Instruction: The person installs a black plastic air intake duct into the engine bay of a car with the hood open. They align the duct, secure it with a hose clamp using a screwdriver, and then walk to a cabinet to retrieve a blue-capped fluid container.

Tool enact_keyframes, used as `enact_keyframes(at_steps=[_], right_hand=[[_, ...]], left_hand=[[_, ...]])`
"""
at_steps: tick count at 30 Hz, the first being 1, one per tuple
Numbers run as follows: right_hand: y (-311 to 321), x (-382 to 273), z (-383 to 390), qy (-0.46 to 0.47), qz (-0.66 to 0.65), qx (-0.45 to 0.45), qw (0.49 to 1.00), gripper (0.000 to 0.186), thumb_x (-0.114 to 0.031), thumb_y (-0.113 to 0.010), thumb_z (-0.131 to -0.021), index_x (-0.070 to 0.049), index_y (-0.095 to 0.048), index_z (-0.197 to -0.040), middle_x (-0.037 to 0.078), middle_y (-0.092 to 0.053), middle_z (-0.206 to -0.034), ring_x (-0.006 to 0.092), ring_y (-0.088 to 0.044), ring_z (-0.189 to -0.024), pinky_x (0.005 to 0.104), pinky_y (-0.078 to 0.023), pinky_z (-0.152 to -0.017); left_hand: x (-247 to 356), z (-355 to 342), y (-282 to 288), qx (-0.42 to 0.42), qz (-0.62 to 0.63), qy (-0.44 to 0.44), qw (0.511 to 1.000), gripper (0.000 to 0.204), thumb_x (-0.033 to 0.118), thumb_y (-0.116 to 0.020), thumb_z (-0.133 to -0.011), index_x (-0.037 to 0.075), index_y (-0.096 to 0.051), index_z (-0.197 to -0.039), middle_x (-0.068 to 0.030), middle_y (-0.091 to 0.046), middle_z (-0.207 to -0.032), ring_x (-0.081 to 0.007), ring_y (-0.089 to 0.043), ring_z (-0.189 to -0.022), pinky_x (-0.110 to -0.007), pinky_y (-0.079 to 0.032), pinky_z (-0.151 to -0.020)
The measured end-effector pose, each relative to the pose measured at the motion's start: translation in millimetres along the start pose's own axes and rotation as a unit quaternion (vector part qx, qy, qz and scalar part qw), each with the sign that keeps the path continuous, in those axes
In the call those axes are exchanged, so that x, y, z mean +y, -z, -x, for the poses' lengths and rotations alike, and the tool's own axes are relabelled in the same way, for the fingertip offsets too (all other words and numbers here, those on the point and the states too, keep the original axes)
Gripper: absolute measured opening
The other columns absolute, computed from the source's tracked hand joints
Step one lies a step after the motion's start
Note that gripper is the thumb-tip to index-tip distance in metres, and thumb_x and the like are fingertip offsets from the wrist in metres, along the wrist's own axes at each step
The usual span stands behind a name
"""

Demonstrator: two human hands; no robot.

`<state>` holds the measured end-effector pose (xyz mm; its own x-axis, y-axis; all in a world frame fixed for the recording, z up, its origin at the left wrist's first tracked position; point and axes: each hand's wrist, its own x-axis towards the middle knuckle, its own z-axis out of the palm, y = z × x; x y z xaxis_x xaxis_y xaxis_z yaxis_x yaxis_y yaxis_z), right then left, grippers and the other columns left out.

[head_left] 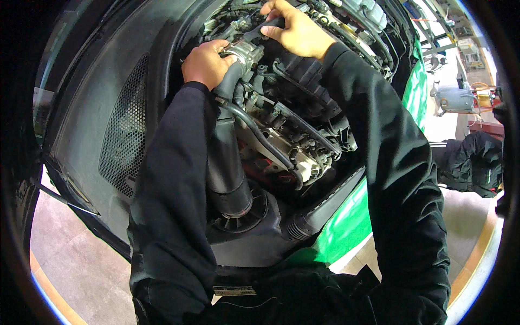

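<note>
My left hand (207, 64) is closed round the near end of a silvery metal housing (246, 52), where a wide black intake hose (230, 80) meets it. Its fingertips are partly hidden behind that part. To the right and farther off, my right hand (295, 31) has thumb and fingers curled round a black rubber hose (264, 31) on the far side of the housing. From the intake hose a thick black pipe (225, 149) runs back toward me to a black plastic air box (249, 246).
The engine bay holds a thin curved hose (260, 142), a black engine part (303, 81) and a pale engine cover (307, 165). A green sheet (344, 222) drapes the car's edge. The raised hood (108, 108) stands left. Workshop equipment (455, 97) is at right.
</note>
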<state>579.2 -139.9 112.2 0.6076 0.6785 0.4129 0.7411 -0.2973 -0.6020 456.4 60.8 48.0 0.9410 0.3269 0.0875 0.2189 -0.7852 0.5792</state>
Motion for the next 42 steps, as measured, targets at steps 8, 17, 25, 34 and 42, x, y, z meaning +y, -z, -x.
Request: enact_keyframes(at_steps=[8,17,25,34,42], right_hand=[[-0.3,-4.0,0.2,-0.120,0.078,-0.065,0.988,0.049,-0.048,-0.066,-0.097,-0.003,-0.068,-0.116,0.025,-0.073,-0.106,0.0390,-0.072,-0.102,0.0472,-0.056,-0.090],[-6.6,3.0,-12.6,-0.140,0.186,-0.067,0.970,0.066,-0.066,-0.059,-0.094,-0.003,-0.075,-0.105,0.027,-0.074,-0.099,0.0428,-0.071,-0.102,0.0504,-0.056,-0.091],[1.4,0.7,-8.1,0.001,0.137,-0.048,0.989,0.032,-0.035,-0.070,-0.094,-0.007,-0.070,-0.109,0.020,-0.074,-0.100,0.0419,-0.071,-0.098,0.0486,-0.056,-0.090],[10.1,2.8,-10.2,0.114,0.131,-0.083,0.981,0.036,-0.025,-0.078,-0.088,-0.006,-0.061,-0.113,0.019,-0.066,-0.114,0.0384,-0.064,-0.113,0.0457,-0.051,-0.096],[12.4,-16.1,-19.7,-0.180,0.199,-0.181,0.946,0.059,-0.058,-0.058,-0.100,-0.002,-0.074,-0.109,0.027,-0.073,-0.104,0.0440,-0.070,-0.102,0.0496,-0.055,-0.091]], left_hand=[[-1.1,-0.2,-1.5,0.004,-0.006,-0.002,1.000,0.049,0.036,-0.081,-0.082,0.016,-0.073,-0.126,-0.0080,-0.075,-0.118,-0.0290,-0.071,-0.109,-0.042,-0.056,-0.093],[-4.1,-0.9,-3.7,0.008,0.009,-0.008,1.000,0.050,0.035,-0.081,-0.082,0.017,-0.072,-0.128,-0.0085,-0.075,-0.119,-0.0289,-0.072,-0.109,-0.041,-0.056,-0.093],[-5.5,-1.9,-8.0,0.026,0.013,-0.006,1.000,0.048,0.034,-0.083,-0.081,0.018,-0.073,-0.125,-0.0084,-0.075,-0.117,-0.0291,-0.072,-0.107,-0.042,-0.056,-0.091],[-5.7,-1.5,-8.6,0.033,0.015,-0.009,0.999,0.046,0.035,-0.083,-0.081,0.018,-0.074,-0.123,-0.0076,-0.076,-0.113,-0.0298,-0.072,-0.105,-0.042,-0.057,-0.090],[-5.9,-1.5,-7.4,0.023,0.007,0.005,1.000,0.044,0.036,-0.083,-0.081,0.021,-0.074,-0.122,-0.0085,-0.076,-0.111,-0.0313,-0.072,-0.103,-0.044,-0.056,-0.089]])
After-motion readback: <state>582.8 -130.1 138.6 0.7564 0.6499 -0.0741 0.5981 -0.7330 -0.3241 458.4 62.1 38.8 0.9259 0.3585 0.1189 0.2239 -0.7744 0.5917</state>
